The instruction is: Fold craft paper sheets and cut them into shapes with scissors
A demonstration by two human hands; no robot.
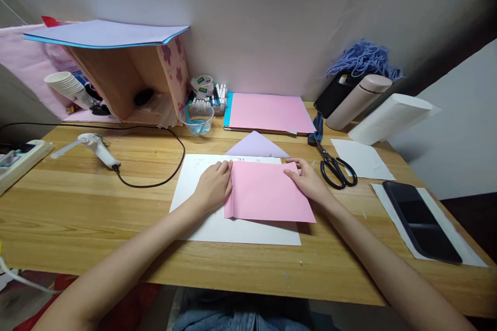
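Observation:
A pink sheet of paper (264, 191) lies over a white sheet (194, 186) at the middle of the table, with a narrow fold along its left side. My left hand (214, 183) is closed at that folded edge, near its upper end. At the upper right corner, my right hand (306, 180) grips the pink paper between thumb and fingers, and the right side looks slightly raised. Just beyond the white sheet lies a lilac paper triangle (254, 145).
Black-handled scissors (337, 168) lie to the right, near a phone (421, 220) on white paper. A glue gun (99, 150) with its cord is at left. Behind stand a cardboard box (174, 77), a clear plastic bowl (196, 119), stacked pink sheets (269, 112) and a flask (359, 101).

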